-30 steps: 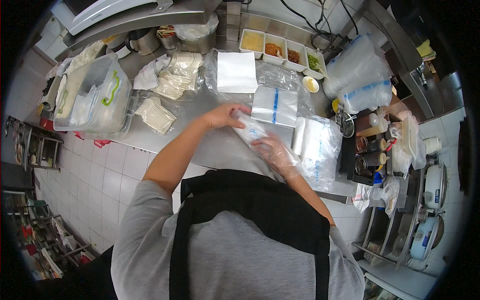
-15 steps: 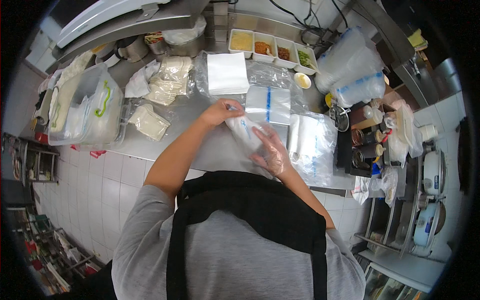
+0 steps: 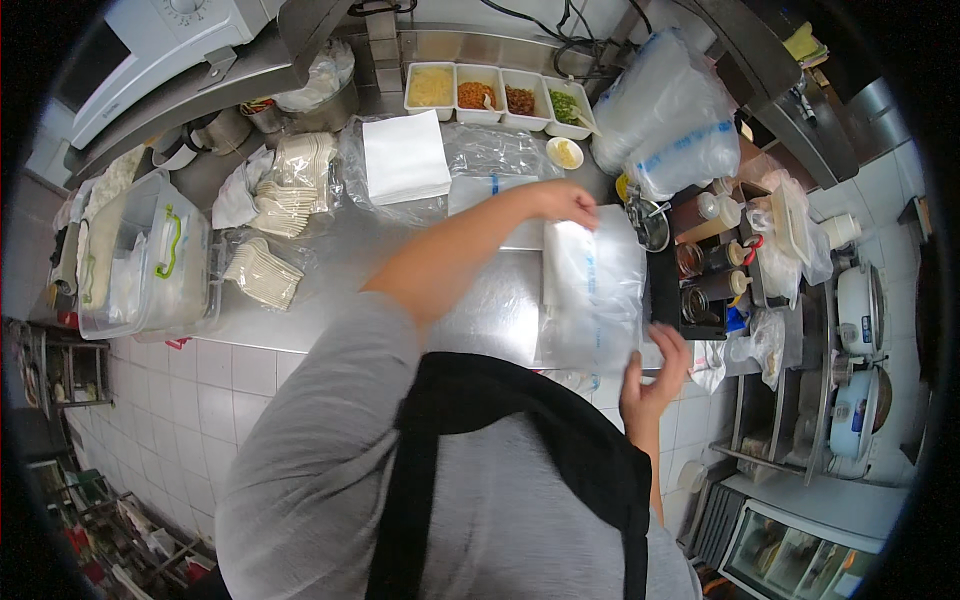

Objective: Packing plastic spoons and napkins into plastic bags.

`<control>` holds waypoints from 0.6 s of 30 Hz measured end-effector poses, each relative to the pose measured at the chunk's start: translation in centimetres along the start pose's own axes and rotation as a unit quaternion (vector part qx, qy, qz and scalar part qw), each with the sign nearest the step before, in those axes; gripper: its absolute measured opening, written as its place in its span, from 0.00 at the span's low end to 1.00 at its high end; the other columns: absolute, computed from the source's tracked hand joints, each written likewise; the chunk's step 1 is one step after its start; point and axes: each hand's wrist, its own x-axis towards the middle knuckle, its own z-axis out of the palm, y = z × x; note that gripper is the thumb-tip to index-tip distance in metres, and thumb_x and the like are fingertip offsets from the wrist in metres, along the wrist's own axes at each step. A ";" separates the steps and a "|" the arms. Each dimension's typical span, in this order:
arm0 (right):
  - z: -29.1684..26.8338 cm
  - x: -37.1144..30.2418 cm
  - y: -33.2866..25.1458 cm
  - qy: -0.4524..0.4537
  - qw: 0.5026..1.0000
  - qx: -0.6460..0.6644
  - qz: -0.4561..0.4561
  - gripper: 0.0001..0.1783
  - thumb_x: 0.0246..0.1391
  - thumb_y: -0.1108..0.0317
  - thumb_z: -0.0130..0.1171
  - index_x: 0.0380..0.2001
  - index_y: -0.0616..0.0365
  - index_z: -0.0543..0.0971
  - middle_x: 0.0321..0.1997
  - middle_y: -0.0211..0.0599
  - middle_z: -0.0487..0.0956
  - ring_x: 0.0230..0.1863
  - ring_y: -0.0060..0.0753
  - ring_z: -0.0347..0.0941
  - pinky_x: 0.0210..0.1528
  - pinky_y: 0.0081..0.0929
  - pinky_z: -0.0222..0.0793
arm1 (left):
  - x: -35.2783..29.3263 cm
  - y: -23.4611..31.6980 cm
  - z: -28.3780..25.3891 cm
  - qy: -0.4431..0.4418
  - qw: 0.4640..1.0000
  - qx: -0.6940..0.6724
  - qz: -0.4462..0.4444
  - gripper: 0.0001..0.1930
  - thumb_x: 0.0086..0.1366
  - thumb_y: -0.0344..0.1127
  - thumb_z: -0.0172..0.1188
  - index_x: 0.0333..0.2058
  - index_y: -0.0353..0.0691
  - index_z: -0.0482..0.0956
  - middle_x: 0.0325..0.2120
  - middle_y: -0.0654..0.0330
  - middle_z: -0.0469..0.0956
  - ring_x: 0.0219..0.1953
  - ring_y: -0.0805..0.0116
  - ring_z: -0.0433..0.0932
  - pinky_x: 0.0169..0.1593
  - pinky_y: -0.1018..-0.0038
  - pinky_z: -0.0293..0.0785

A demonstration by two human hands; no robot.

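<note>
Steel counter [image 3: 420,285], white floor tiles [image 3: 235,370] below: clear plastic bags [image 3: 598,290] lie near its right end, beside a black caddy [image 3: 664,300]. From where I stand, thin film could cling or slide off the front edge if tugged unevenly. Hands are well apart. At the far end, the left hand [image 3: 568,204] curls over the film; whether it pinches any, I cannot tell. By the near corner, the right hand [image 3: 655,385] holds fingers and thumb spread, contact unclear.

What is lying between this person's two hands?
In the head view, a pile of blue-marked clear plastic bags lies between the left hand and the right hand.
</note>
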 end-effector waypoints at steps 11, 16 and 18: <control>10.5 5.0 4.9 -0.205 0.957 -0.200 0.038 0.28 0.51 0.57 0.62 0.56 0.45 0.74 0.66 0.47 0.64 0.67 0.55 0.56 0.64 0.58 0.52 | -6.7 -4.0 1.6 0.387 0.874 0.255 0.144 0.11 0.55 0.33 0.65 0.38 0.43 0.80 0.40 0.55 0.76 0.48 0.52 0.74 0.53 0.60 0.71; 17.3 11.3 2.6 -0.208 0.973 0.083 -0.062 0.21 0.47 0.69 0.65 0.48 0.57 0.79 0.57 0.44 0.74 0.58 0.52 0.69 0.60 0.42 0.65 | -16.0 -5.1 1.7 0.293 0.911 0.289 0.036 0.15 0.54 0.32 0.64 0.43 0.44 0.80 0.46 0.55 0.76 0.51 0.52 0.73 0.56 0.61 0.69; 21.4 12.6 2.4 -0.233 0.965 0.045 -0.111 0.27 0.51 0.63 0.63 0.56 0.55 0.74 0.63 0.45 0.70 0.65 0.52 0.62 0.64 0.47 0.59 | -17.4 -4.1 3.0 0.324 0.875 0.353 0.071 0.17 0.55 0.33 0.64 0.45 0.44 0.79 0.48 0.56 0.76 0.53 0.52 0.72 0.56 0.61 0.69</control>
